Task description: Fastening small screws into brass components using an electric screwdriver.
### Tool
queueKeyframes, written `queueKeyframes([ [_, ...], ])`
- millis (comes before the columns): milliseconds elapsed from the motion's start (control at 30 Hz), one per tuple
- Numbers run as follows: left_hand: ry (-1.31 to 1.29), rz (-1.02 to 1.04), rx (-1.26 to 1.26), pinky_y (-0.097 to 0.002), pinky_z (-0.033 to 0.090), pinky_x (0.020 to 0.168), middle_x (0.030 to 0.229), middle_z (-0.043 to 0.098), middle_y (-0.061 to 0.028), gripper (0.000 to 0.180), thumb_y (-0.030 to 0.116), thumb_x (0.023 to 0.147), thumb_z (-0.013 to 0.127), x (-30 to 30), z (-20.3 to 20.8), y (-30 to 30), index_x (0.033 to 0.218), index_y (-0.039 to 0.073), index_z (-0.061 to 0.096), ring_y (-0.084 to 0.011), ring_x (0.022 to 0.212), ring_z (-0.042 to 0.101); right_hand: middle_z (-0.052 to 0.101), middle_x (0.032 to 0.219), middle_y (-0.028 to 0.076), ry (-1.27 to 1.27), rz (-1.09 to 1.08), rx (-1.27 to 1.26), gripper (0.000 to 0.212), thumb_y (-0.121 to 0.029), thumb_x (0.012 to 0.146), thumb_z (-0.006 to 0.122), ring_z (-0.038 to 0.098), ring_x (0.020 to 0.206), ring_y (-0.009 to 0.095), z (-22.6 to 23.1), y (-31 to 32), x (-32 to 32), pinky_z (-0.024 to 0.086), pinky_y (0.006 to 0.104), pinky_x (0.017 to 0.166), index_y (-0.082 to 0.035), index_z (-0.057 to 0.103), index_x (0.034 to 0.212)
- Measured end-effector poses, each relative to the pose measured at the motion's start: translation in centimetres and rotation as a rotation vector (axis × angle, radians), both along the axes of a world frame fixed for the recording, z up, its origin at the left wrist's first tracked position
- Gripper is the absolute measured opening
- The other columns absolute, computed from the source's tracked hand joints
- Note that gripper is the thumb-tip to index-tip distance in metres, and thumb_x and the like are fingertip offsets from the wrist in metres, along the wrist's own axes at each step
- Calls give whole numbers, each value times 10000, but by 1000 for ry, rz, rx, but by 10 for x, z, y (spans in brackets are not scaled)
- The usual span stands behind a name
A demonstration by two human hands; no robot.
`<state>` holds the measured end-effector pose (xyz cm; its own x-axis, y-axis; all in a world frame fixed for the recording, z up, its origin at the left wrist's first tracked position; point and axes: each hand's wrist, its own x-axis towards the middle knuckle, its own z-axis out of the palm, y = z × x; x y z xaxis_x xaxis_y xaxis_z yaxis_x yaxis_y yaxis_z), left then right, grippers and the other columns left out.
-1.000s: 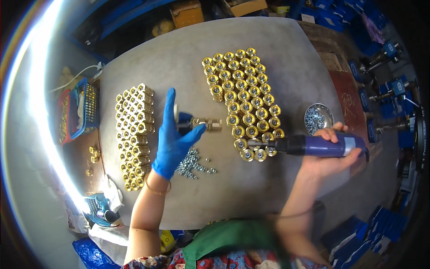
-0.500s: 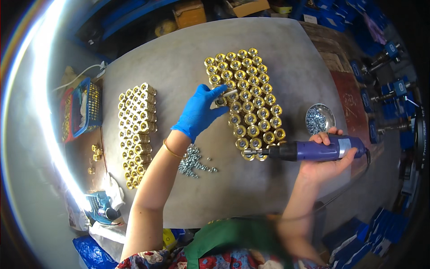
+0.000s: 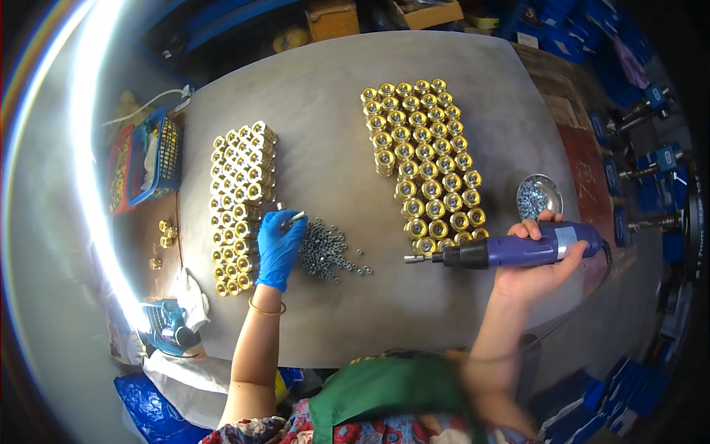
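Observation:
My left hand (image 3: 279, 250), in a blue glove, is closed on a short white stick (image 3: 297, 216) that pokes out past the fingertips. It is at the right edge of the left block of brass fittings (image 3: 244, 174), beside a loose pile of small metal nuts (image 3: 319, 250). What else the glove may hold is hidden. My bare right hand (image 3: 538, 259) grips a purple electric screwdriver (image 3: 525, 249) held level, its metal socket tip pointing left. That tip is just below the near end of a larger block of upright brass fittings (image 3: 421, 148).
A metal bowl of nuts (image 3: 540, 196) stands right of the larger block. At the left are a blue basket (image 3: 159, 159), a few loose brass pieces (image 3: 166, 235) and a white cloth (image 3: 194, 300). Blue-handled machine parts (image 3: 654, 159) line the right side.
My left hand has moved left and towards me, from the larger brass block to the smaller one, still with the white stick. My right hand holds the screwdriver much as before. The view has shifted slightly.

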<state>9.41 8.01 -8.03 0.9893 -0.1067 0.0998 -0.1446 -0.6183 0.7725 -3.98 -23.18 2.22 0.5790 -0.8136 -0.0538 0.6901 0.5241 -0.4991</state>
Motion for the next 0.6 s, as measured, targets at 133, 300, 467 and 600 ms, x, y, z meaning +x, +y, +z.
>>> queueKeyframes([
  [133,30,25,42,-312,447,633,779,536,-96,179,168,729,699,-4,2,-8,825,38,623,-223,696,543,571,900,62,25,29,-7,451,-502,833,484,489,617,146,3,7,0,393,266,572,-79,495,989],
  [300,-135,-99,80,-341,428,640,787,524,-107,169,126,675,708,-21,1,-9,795,63,607,-270,736,528,569,897,60,35,11,-17,448,-500,833,486,488,620,147,2,4,-5,399,264,578,-80,493,988],
  [467,-284,-240,119,-392,406,689,831,540,-78,198,134,624,720,-40,13,-24,794,112,620,-287,788,518,562,885,60,54,16,-21,438,-491,837,489,479,616,153,5,6,-3,398,273,579,-81,493,989],
  [600,-240,-410,233,-386,367,743,841,535,-61,214,205,631,719,-57,10,-46,808,135,619,-264,827,510,557,881,59,74,21,6,438,-492,839,484,473,616,156,7,14,0,397,278,580,-82,490,992],
])
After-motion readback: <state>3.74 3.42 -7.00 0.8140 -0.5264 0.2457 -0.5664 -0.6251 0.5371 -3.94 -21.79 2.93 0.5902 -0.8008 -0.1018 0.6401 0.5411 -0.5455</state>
